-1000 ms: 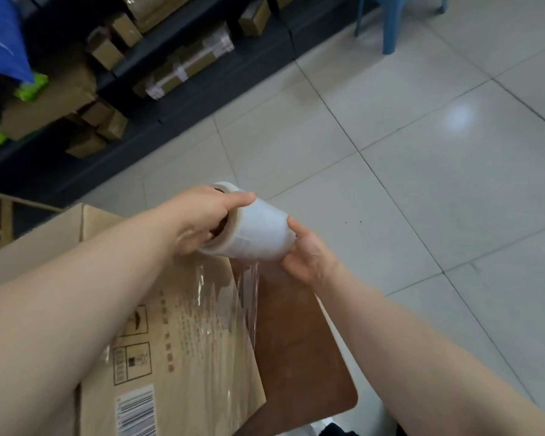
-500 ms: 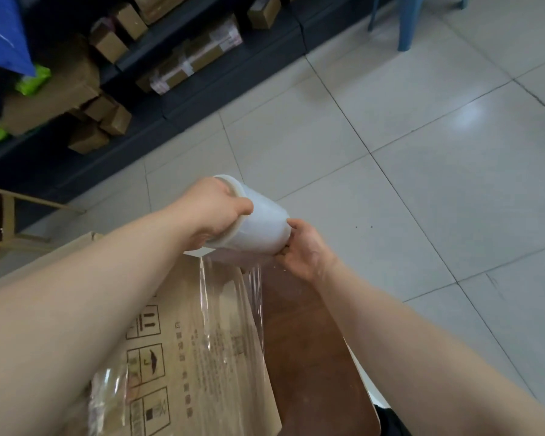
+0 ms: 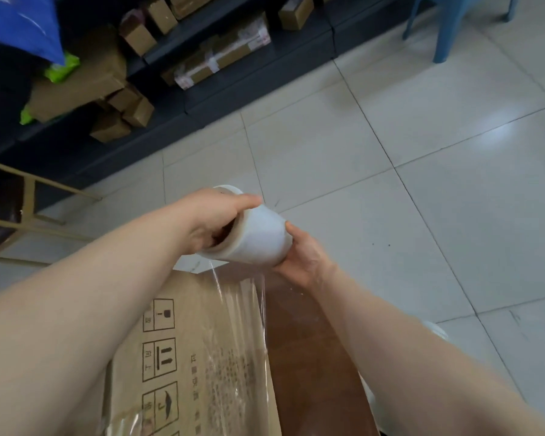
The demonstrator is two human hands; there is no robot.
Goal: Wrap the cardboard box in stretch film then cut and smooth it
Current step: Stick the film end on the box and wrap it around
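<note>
Head view: both hands are lifting the roll (image 3: 258, 237) higher above the box (image 3: 208, 357) than before, film (image 3: 243, 309) stretching longer. Left hand (image 3: 214, 221) is gripping the near end, right hand (image 3: 302, 259) cupping the far end.

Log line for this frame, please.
phase: wrapping | both hands hold white stretch-film roll | film sheet over brown cardboard box | uncut

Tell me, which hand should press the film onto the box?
Probably the left hand: its arm lies over the box beside the film. The right hand props the roll off the box's edge.
</note>
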